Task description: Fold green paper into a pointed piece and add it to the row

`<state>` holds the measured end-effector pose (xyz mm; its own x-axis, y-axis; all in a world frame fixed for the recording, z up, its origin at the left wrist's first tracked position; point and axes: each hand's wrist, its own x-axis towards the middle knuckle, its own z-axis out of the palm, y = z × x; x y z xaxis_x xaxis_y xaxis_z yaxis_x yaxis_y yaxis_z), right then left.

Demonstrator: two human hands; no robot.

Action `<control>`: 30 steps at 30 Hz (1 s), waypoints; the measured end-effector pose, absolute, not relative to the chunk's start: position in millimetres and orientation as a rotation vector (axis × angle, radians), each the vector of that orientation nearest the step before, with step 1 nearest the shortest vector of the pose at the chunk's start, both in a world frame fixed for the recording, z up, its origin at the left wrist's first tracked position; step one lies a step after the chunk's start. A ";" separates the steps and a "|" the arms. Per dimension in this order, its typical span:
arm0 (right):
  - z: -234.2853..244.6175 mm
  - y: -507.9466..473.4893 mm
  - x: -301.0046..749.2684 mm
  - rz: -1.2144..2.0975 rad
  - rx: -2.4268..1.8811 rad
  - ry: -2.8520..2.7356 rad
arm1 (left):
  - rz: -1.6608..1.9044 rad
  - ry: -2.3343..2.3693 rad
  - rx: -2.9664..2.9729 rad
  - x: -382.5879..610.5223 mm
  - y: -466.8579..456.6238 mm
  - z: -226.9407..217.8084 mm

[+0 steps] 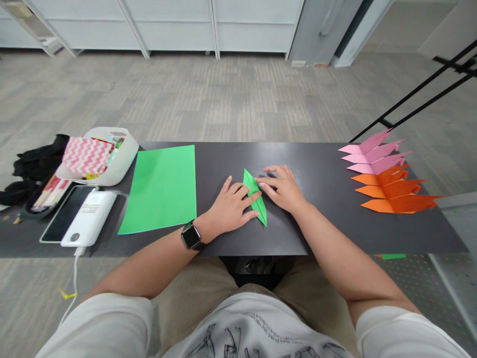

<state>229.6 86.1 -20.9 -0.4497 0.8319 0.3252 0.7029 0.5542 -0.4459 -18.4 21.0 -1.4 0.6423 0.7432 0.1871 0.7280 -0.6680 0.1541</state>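
Fingers [252, 199] spread, left hand [231, 206] and right hand [283, 190] touch folded paper [262, 213] without grasping.

In white basket [125, 161], zigzag cloth [85, 155] partly hides contents [116, 152].

- Fingers of the left hand [233, 206] partly hide the folded green paper [263, 212].
- The white power bank [89, 219] covers one side of the phone [65, 213]; the bank's print is too small to read.
- The white cable [75, 273] vanishes behind the left sleeve [108, 323].
- The picture's right edge cuts off the black rails [417, 88].
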 end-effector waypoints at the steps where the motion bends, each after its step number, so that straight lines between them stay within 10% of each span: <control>1: -21.3 86.2 229.4 0.338 -1.234 -2.282 | 0.353 1.251 2.789 -17.1 20.8 -0.8; 30: -28.0 86.0 222.5 0.290 -1.267 -2.353 | 0.430 1.185 2.706 -42.6 31.9 14.2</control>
